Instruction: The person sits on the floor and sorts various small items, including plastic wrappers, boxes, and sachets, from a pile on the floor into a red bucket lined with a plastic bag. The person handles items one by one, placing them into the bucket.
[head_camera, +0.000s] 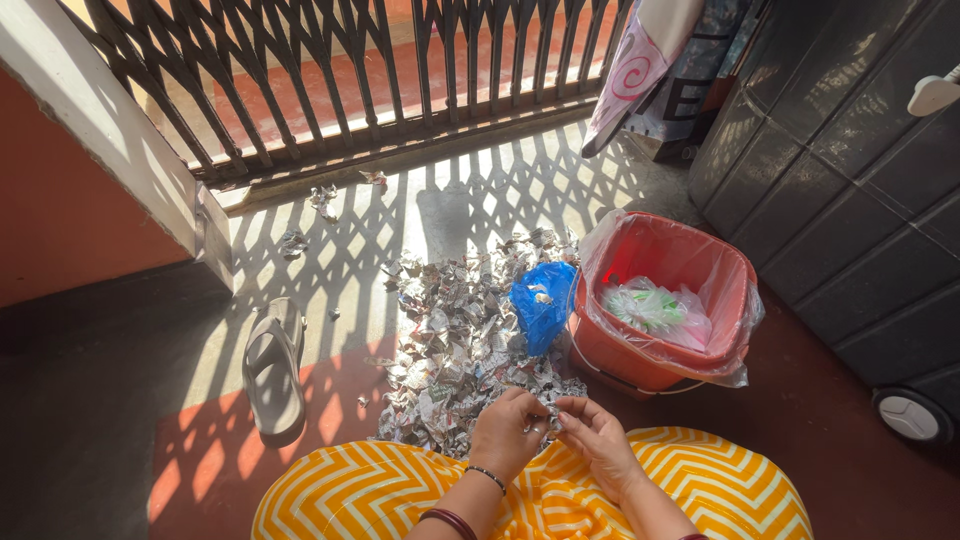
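Observation:
My left hand (510, 432) and my right hand (598, 435) meet just above my lap, fingertips pinched together on one small scrap of printed paper (549, 412). A yellow cloth with white zigzag stripes (380, 490) covers my knees below them. Directly ahead of my hands a heap of crumpled paper scraps (455, 345) spreads over the floor. At the heap's right edge lies a blue plastic bag (543, 300).
A red bucket (640, 365) lined with clear plastic holds a bag and stands right of the heap. A grey sandal (273, 368) lies to the left. A metal grille gate (390, 70) closes the far side, a dark cabinet (850, 180) stands right, and a low wall (100, 130) runs left.

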